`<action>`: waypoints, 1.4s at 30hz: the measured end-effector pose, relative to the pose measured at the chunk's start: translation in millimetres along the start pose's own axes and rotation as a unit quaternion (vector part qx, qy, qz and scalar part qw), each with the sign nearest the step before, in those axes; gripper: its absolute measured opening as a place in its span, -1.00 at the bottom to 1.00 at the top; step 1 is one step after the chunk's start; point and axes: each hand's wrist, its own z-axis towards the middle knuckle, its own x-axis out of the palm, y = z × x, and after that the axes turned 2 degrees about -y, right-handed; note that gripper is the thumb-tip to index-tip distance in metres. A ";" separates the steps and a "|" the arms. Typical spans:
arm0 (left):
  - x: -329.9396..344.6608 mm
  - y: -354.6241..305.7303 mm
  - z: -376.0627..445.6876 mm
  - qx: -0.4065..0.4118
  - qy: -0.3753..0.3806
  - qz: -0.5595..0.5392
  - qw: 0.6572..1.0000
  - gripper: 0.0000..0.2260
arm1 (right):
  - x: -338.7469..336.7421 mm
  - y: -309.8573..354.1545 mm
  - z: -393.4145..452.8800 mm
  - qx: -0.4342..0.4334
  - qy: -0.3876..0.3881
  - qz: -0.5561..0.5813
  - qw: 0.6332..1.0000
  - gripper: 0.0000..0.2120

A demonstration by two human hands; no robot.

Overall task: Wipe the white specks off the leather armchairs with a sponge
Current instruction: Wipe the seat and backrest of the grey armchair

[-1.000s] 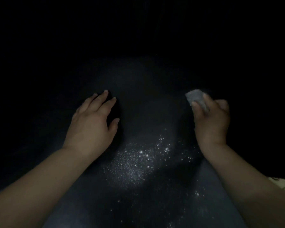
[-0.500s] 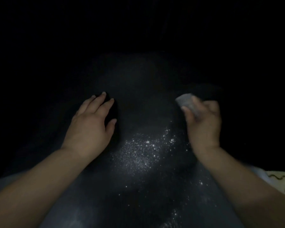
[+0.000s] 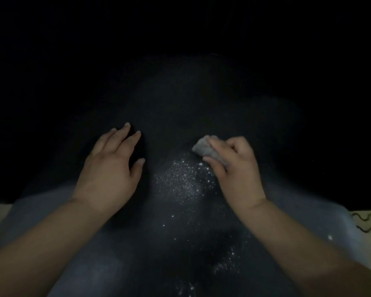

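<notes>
**Sponge at the edge of the speck patch on a dark leather seat**

The right hand (image 3: 238, 168) grips a grey sponge (image 3: 204, 147) between thumb and curled fingers, pressing it to the armchair (image 3: 180, 108) leather at about one o'clock from the main cluster of white specks (image 3: 184, 181). The sponge touches the cluster's upper right edge. The left hand (image 3: 109, 170) lies flat on the leather with fingers straight and slightly spread, holding nothing, at nine o'clock from the specks.

Progress, as judged from the scene: the leather toward twelve o'clock, beyond both hands, shows no bright specks, though the dim light makes this uncertain. The dense central patch between the hands remains. A looser scatter runs toward six o'clock, with further specks near the lower frame edge at five o'clock. Most of the visible wiping therefore seems left to do. Pale floor (image 3: 368, 232) shows at four o'clock; any other armchair is out of view.
</notes>
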 end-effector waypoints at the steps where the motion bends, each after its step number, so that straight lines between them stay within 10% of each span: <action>1: 0.7 -0.9 -3.5 -0.001 0.000 -0.002 1.000 -0.48 | -5.2 -2.7 -6.3 -0.012 0.008 -0.015 1.000 -0.67; 8: 3.5 -0.5 -25.3 0.001 0.001 -0.006 1.000 -0.47 | -17.8 -24.7 32.2 0.107 -0.143 -0.037 0.983 -0.77; 13: 5.8 0.5 -33.0 -0.001 0.004 -0.001 1.000 -0.47 | 12.3 14.4 -18.6 -0.028 0.006 -0.033 0.999 -0.62; 21: 8.1 7.2 -45.0 0.001 -0.007 -0.006 1.000 -0.48 | 2.2 -3.3 19.6 0.073 -0.080 -0.052 0.993 -0.68; 27: 7.6 9.4 -52.5 0.002 -0.001 -0.010 1.000 -0.48 | 20.9 30.9 -39.3 -0.090 0.026 -0.045 0.995 -0.62; 34: 7.3 10.7 -57.9 0.004 -0.004 -0.006 1.000 -0.48 | 16.9 13.2 20.0 0.040 -0.027 -0.061 0.997 -0.66; 42: 7.5 12.6 -66.7 0.008 0.005 -0.006 1.000 -0.47 | 16.7 39.3 -40.7 -0.099 0.101 -0.035 0.989 -0.62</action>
